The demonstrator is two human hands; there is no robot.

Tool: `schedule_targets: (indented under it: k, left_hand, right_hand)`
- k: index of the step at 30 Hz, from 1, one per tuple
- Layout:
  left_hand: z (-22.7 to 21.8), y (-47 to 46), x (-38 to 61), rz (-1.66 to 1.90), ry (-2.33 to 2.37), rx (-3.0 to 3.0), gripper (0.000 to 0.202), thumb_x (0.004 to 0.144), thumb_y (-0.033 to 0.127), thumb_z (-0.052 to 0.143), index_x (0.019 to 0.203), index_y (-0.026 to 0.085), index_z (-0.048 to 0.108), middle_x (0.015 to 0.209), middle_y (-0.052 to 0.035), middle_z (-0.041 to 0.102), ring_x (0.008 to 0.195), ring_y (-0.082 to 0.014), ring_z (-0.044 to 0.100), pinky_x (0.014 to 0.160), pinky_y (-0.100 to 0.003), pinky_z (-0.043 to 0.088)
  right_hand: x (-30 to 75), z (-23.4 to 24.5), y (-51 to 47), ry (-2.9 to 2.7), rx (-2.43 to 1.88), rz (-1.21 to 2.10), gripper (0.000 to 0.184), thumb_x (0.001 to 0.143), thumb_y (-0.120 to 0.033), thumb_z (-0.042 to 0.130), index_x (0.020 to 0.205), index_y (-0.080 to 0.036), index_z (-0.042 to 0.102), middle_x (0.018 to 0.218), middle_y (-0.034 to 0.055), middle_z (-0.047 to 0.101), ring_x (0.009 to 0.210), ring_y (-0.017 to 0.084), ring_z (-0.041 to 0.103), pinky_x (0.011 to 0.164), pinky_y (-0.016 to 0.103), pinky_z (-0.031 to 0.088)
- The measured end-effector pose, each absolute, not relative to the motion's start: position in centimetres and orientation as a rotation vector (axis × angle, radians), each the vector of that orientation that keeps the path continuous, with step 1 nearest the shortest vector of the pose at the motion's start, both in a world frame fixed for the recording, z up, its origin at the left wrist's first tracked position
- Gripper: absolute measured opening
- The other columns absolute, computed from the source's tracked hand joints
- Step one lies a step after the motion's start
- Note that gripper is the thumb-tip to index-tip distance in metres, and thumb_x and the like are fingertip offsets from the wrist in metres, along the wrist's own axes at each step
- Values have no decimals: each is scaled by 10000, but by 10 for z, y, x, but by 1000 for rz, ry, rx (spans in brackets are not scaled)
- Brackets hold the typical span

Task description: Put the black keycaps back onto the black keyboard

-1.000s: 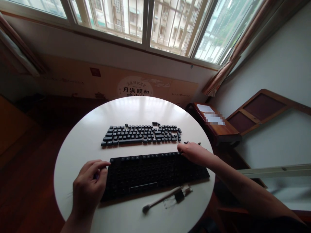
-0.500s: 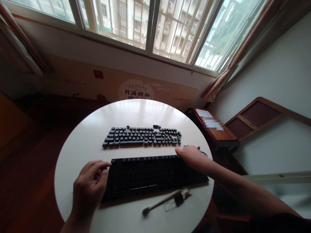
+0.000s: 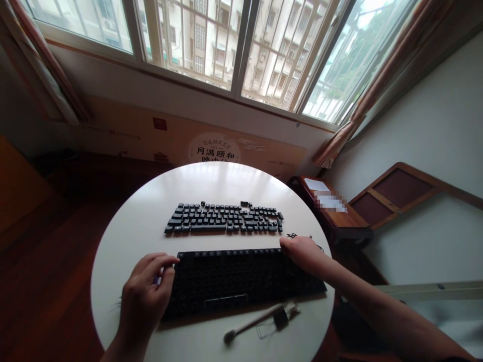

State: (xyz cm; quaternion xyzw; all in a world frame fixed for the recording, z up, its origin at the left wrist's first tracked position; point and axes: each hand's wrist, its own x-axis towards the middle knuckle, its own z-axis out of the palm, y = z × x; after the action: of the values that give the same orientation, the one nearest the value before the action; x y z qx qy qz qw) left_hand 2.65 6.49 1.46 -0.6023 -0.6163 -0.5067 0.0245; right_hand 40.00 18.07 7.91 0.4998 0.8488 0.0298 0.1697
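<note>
A black keyboard (image 3: 241, 279) lies in front of me, its top row of keycaps in place and most of the rows below bare. My left hand (image 3: 149, 289) is closed by its left end, fingertips at the top-left corner. Between its fingers shows a bit of a purple tool (image 3: 156, 279), mostly hidden, with thin wires sticking out behind the hand. At the right part of the top key row, my right hand (image 3: 302, 254) has curled fingers touching the edge; what they pinch is hidden. Beyond the keyboard, loose keycaps (image 3: 226, 219) lie arranged in rows.
Everything rests on a round white table (image 3: 128, 236). Near its front lie a brush (image 3: 252, 322) and a small black piece with a wire loop (image 3: 280, 319). A dark cable (image 3: 292, 235) is behind my right hand. A wooden bench with papers (image 3: 332, 202) stands right.
The whole view has shifted slightly, so the table sits a little lower and to the right. Both hands stay at about the same places on the keyboard.
</note>
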Motion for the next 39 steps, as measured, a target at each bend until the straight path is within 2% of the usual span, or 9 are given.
schedule_targets:
  k: [8,13,19,23,27,32,39]
  left_hand:
    - [12,64,25,-1520,-1906,-1880,147,889,206,543,887,211,690,975,-51,659,878,-202,651,791,-327,523]
    - [14,64,27,-1513,-1868,-1867,145,879,203,546,863,208,690,945,-49,663,858,-204,653,750,-321,529]
    - [15,66,28,-1493,-1901,-1864,154,880,205,542,860,195,694,936,-64,671,853,-211,654,774,-343,535]
    - [14,66,28,-1489,-1901,-1871,149,879,224,546,869,198,693,950,-67,670,867,-223,655,784,-356,540]
    - [14,66,27,-1465,-1888,-1881,146,879,237,548,883,205,690,952,-61,668,851,-224,655,756,-351,544]
    - [15,67,27,-1464,-1889,-1888,145,887,226,541,876,203,683,953,-58,659,851,-220,651,761,-353,531]
    - [16,67,31,-1502,-1950,-1860,144,892,232,538,872,213,680,953,-45,658,876,-213,642,799,-369,525]
  right_hand:
    - [404,81,182,2431,1409,68,94,934,-177,520,940,-207,608,789,47,691,654,158,592,583,252,212]
    - [401,82,185,2449,1314,123,100,916,-124,515,923,-201,578,760,48,679,648,171,609,581,251,228]
    - [396,84,186,2456,1268,126,131,895,-79,513,934,-194,563,746,60,664,662,184,629,593,252,265]
    - [404,81,191,2471,1380,-31,83,903,-156,563,962,-204,596,828,57,697,740,185,644,634,238,315]
    - [426,78,198,2586,1568,-352,112,855,-203,651,958,-213,609,953,21,729,890,174,662,732,229,385]
    - [444,73,203,2701,1669,-668,101,854,-177,628,938,-208,581,988,4,743,859,140,678,740,226,425]
    - [435,70,203,2653,1602,-542,113,852,-185,652,957,-204,613,971,13,733,871,154,660,747,231,406]
